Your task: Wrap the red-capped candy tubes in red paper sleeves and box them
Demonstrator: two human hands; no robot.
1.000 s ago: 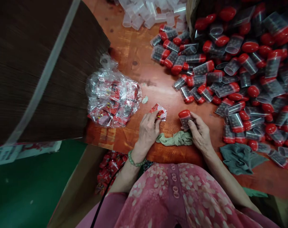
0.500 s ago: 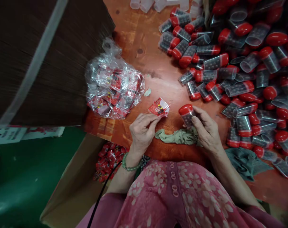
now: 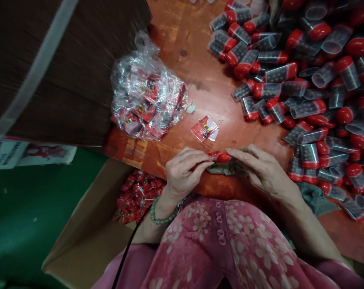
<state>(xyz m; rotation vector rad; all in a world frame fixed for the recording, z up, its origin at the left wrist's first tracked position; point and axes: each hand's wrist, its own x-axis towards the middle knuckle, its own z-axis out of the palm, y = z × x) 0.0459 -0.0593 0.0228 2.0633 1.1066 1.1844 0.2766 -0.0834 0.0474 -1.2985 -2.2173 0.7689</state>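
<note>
Over table (image 3: 172, 36), left hand (image 3: 185, 170) pinching wrapper (image 3: 212, 156), right hand (image 3: 261, 168) at red cap (image 3: 223, 158)

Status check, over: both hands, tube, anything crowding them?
Left hand pinching red wrapper. Right hand holding red-capped tube, wrapper right at its cap. Cloth close by, partly hidden.

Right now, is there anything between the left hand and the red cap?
Only the small red wrapper, which the left hand pinches close by the red cap. Nothing else visible stands between them.
</note>
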